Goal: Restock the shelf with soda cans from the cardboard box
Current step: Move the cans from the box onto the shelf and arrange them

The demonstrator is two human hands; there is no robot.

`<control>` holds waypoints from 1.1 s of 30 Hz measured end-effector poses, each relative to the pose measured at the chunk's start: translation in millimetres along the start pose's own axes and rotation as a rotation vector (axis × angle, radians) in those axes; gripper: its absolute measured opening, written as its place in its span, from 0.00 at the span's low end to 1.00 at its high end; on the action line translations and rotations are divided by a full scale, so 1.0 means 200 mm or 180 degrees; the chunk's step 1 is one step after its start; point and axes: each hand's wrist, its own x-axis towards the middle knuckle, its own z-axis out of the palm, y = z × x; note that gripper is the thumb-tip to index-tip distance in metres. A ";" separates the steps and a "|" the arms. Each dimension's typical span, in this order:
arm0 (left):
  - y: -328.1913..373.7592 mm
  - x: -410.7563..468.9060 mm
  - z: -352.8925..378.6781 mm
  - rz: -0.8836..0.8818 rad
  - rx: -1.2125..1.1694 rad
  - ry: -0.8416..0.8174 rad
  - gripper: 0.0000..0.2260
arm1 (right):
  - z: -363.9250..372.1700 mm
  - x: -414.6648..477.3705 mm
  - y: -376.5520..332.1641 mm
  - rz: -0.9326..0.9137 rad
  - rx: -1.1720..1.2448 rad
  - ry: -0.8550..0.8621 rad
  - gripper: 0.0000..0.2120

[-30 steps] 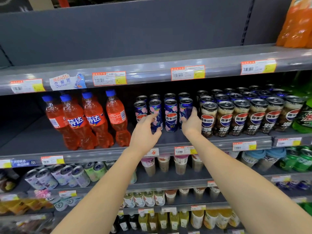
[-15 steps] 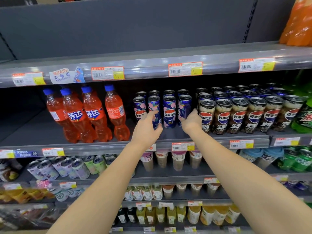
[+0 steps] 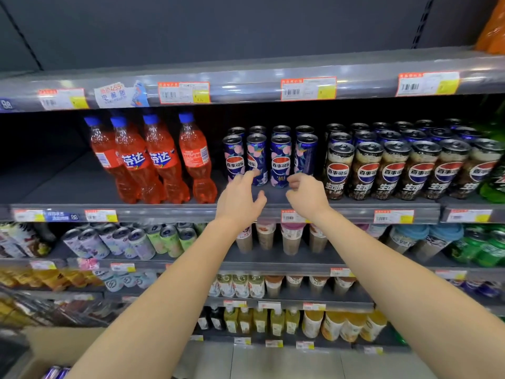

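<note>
Hands (image 3: 240, 199) (image 3: 306, 195) outstretched — fingers loose, empty — before blue cans (image 3: 269, 160).

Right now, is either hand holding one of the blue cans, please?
No, the left hand and right hand are both open and empty, just in front of the blue cans.

"百事可乐" on blue cans (image 3: 280, 160) & black cans (image 3: 393, 170); "芬达" on orange bottles (image 3: 161, 160).

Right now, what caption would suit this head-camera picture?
Both bare hands, left hand and right hand, empty before blue Pepsi cans on the shelf.
</note>
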 end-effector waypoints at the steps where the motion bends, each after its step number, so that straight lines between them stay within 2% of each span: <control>1: 0.01 -0.01 -0.01 -0.0029 0.0115 0.0053 0.24 | 0.00 -0.02 -0.01 -0.0076 -0.0022 -0.0066 0.22; 5: 0.00 -0.08 -0.05 -0.0073 0.0387 0.0044 0.24 | 0.02 -0.11 -0.05 -0.0324 -0.0378 -0.0141 0.24; 16: -0.27 -0.39 -0.25 0.0198 0.0778 -0.0320 0.25 | 0.22 -0.49 -0.27 -0.0325 -0.1052 -0.0074 0.27; 20: -0.46 -0.59 -0.40 0.0282 0.0743 -0.0487 0.25 | 0.41 -0.71 -0.41 -0.0209 -0.1177 -0.0064 0.27; 25: -0.75 -0.89 -0.58 0.0386 0.0936 -0.0808 0.26 | 0.73 -1.05 -0.58 -0.0136 -0.1350 -0.0324 0.24; 29: -0.92 -1.13 -0.69 0.0223 0.1109 -0.0960 0.26 | 0.94 -1.30 -0.69 -0.0043 -0.1419 -0.0506 0.20; 33: -1.06 -1.33 -0.81 0.0057 0.1191 -0.1018 0.26 | 1.08 -1.51 -0.79 -0.0038 -0.1599 -0.0674 0.26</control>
